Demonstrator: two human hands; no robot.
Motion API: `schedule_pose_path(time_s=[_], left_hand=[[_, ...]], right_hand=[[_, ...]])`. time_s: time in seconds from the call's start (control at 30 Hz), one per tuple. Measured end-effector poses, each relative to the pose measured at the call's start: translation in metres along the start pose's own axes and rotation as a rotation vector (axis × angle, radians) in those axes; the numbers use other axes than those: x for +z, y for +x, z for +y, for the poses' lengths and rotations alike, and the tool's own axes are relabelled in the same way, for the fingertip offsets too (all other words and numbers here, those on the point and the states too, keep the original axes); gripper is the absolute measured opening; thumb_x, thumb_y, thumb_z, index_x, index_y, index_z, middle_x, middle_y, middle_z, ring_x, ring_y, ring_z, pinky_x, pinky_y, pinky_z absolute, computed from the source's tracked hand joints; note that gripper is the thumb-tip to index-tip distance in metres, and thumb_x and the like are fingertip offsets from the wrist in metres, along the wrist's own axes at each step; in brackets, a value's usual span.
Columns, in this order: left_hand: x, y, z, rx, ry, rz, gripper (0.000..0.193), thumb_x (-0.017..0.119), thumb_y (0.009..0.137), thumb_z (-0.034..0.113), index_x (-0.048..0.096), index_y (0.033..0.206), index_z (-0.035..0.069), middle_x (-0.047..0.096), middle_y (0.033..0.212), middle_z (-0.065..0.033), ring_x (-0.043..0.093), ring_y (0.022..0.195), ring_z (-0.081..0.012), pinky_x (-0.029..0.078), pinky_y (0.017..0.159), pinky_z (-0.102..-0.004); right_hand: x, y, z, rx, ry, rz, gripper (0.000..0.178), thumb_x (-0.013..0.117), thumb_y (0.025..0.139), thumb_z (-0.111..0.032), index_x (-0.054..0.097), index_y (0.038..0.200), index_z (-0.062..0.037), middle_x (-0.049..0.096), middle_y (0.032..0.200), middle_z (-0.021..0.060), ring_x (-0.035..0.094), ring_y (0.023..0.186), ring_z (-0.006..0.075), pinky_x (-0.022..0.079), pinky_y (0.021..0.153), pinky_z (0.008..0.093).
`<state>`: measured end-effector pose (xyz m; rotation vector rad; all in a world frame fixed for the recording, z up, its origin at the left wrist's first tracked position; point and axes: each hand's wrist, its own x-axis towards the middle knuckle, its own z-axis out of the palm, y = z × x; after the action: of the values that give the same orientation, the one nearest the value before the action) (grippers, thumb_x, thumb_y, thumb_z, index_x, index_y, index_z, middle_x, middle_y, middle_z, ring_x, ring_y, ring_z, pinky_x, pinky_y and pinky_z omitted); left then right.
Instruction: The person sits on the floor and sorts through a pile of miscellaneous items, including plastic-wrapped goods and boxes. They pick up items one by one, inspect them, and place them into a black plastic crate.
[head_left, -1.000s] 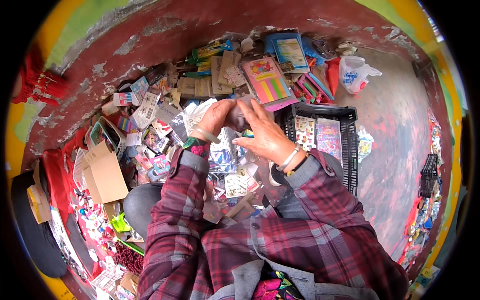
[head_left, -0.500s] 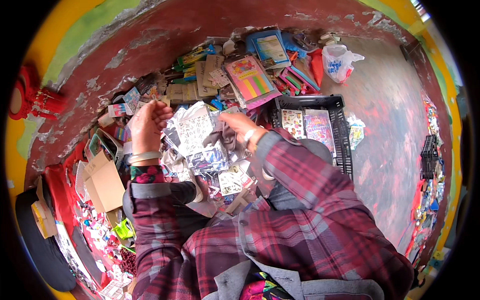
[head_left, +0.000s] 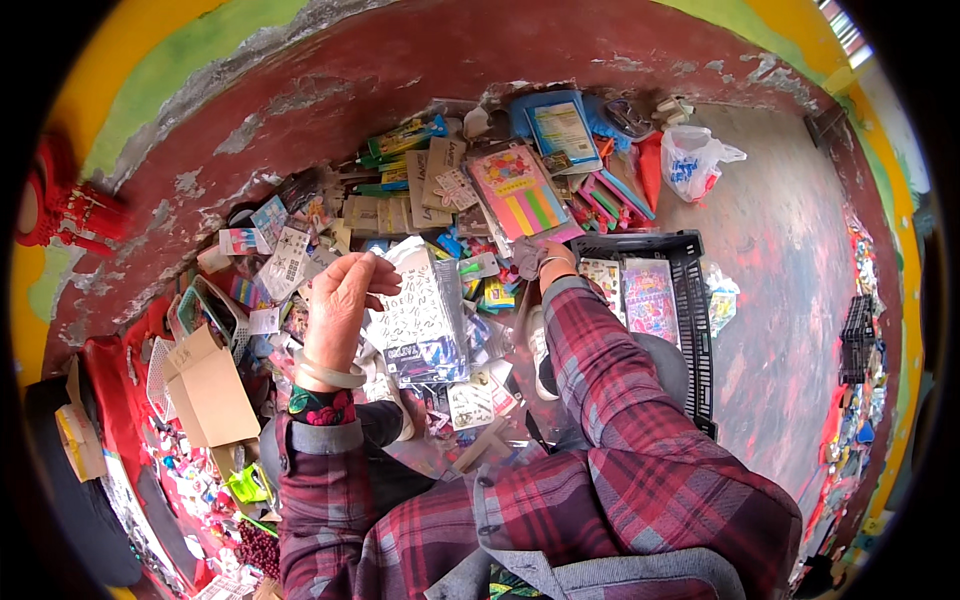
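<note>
You're over a grey, pink-streaked floor (head_left: 775,260), heaped with packets below a peeling dark-red wall (head_left: 430,65). Your right hand (head_left: 555,264) grips a crumpled grey-brown cloth-like piece (head_left: 527,258) near the corner of a black plastic crate (head_left: 694,290); its fingertips are hard to make out. Your left hand (head_left: 343,305) has half-curled fingers beside white printed sheets (head_left: 420,310); whether they pinch anything, you can't tell. Your knee hides part of the crate.
</note>
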<state>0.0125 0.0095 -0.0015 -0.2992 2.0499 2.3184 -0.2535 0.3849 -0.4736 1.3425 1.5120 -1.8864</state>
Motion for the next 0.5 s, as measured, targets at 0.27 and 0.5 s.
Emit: schedule_pose_path(time_s=[0.27,0.5], left_hand=[[-0.017,-0.016,-0.008,-0.082,0.165,0.101,0.029,0.047,0.093,0.026,0.061,0.087,0.0,0.065,0.078,-0.0066,0.062,0.069,-0.0125,0.044,0.059,-0.0212],[-0.015,-0.013,-0.014,-0.062,0.139,0.059,0.028,0.045,0.093,0.024,0.06,0.089,0.001,0.064,0.079,-0.0065,0.062,0.071,-0.0134,0.045,0.06,-0.0222]], right_hand=[[0.085,-0.22,0.011,-0.297,0.223,-0.1,0.028,0.063,0.081,-0.031,0.062,0.093,-0.0056,0.06,0.09,0.0068,0.055,0.074,0.0223,0.044,0.067,0.0368],[0.087,-0.329,-0.13,-0.409,0.272,-0.556,0.016,0.059,0.077,-0.021,0.058,0.08,-0.0058,0.063,0.077,0.0128,0.061,0.072,0.0303,0.051,0.063,0.0467]])
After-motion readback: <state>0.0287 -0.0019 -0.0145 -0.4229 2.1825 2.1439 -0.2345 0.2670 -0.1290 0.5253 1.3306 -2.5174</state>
